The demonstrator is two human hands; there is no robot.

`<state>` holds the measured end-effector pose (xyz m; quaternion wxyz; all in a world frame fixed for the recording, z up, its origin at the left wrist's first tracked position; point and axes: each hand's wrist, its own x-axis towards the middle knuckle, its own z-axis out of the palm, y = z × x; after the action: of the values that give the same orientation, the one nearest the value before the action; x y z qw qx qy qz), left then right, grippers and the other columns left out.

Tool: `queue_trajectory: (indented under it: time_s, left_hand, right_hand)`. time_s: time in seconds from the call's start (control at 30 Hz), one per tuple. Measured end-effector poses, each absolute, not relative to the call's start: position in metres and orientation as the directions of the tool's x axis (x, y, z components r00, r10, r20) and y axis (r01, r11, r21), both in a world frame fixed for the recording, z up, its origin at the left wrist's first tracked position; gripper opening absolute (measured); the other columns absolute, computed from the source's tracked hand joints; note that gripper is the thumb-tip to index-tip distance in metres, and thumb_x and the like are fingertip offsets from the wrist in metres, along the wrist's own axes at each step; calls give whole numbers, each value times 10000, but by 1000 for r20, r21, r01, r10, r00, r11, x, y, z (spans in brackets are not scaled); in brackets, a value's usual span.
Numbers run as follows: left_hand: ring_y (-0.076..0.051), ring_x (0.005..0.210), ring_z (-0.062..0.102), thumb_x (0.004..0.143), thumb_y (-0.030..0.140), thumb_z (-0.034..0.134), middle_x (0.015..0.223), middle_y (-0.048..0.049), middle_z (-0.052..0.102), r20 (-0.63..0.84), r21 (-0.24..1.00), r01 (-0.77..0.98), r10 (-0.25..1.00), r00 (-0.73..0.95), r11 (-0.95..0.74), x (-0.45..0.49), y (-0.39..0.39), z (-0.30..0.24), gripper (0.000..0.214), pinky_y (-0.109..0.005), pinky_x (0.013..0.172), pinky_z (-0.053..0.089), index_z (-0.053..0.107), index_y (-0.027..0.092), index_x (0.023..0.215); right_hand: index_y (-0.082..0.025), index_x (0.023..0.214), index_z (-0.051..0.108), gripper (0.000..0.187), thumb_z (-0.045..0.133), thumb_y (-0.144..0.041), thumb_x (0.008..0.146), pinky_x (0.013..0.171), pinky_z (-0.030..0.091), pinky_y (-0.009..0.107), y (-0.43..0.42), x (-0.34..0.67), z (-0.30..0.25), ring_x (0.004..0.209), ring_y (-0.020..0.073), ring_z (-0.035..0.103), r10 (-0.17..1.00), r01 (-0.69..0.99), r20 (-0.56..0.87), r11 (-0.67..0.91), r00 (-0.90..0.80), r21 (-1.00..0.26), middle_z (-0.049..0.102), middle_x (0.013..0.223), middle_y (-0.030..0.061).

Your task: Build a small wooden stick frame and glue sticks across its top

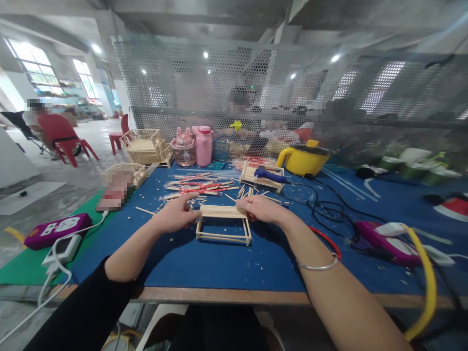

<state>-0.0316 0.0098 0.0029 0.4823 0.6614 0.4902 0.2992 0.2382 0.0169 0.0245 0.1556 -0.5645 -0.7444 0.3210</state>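
A small frame of pale wooden sticks (223,210) stands on the blue tabletop in front of me, its top side covered by several sticks laid side by side. My left hand (177,213) pinches its left end between thumb and fingers. At the opposite end, my right hand (261,209) grips the top corner, with a silver bangle on that wrist. Just beyond my hands lie loose sticks and chopsticks in red and clear wrappers (204,186). A blue glue gun (270,175) rests across another stick frame (252,170) behind my right hand.
Stacked stick frames (144,148) stand at the back left, beside a pink jug (204,148). A yellow pot (307,161) is at the back right. Black cables (321,200) tangle near a purple power strip (383,241). A phone (116,190) lies left; a perforated screen (201,87) stands behind.
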Motion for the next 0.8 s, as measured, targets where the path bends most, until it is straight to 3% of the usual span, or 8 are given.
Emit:
queue_trajectory:
  time_s: [0.1, 0.2, 0.3, 0.43, 0.63, 0.8]
  left_hand:
    - [-106, 451, 481, 745, 366, 587, 562, 68, 516, 32, 933, 330, 946, 323, -144, -35, 13, 8, 559, -222, 452, 367, 513, 181, 1267]
    - [-102, 479, 469, 763, 360, 515, 577, 58, 519, 87, 952, 271, 976, 197, -140, -37, 17, 13, 444, -209, 462, 352, 568, 181, 1166]
    - [-109, 492, 486, 756, 364, 509, 596, 49, 553, 108, 949, 279, 981, 159, -149, -38, 20, 12, 463, -213, 478, 368, 539, 162, 1172]
    - [-107, 445, 479, 719, 306, 556, 537, 60, 539, 105, 921, 343, 965, 239, -185, -39, 20, 6, 469, -214, 461, 366, 561, 148, 1161]
    - [-121, 460, 565, 668, 162, 531, 527, 71, 579, 62, 884, 392, 893, 446, -257, -38, 14, 3, 643, -219, 494, 430, 481, 181, 1309]
    - [-159, 551, 653, 660, 140, 464, 609, 18, 677, -101, 931, 351, 859, 502, -96, -35, 8, 12, 775, -242, 530, 481, 327, 182, 1421]
  right_hand:
    - [-177, 626, 509, 535, 437, -672, 815, 527, 376, 229, 17, 237, 24, 521, 113, 514, 930, 744, -136, 178, -340, -644, 560, 562, -6]
    - [-166, 692, 567, 548, 432, -683, 817, 508, 382, 225, 16, 235, 23, 525, 115, 534, 921, 751, -166, 173, -352, -637, 603, 601, 13]
    - [-171, 830, 580, 551, 429, -701, 814, 486, 402, 213, 15, 232, 22, 516, 116, 562, 907, 743, -205, 155, -369, -651, 633, 625, 19]
    - [-201, 951, 536, 498, 450, -675, 826, 434, 415, 188, 13, 227, 22, 458, 105, 564, 882, 670, -285, 46, -376, -741, 614, 580, -16]
    - [-184, 687, 475, 336, 501, -453, 886, 369, 373, 152, 16, 229, 21, 416, 76, 524, 922, 674, -273, -18, -274, -738, 548, 504, -33]
    - [-186, 648, 464, 314, 524, -389, 880, 351, 358, 153, 21, 234, 16, 404, 84, 526, 924, 695, -283, -27, -256, -718, 544, 458, -33]
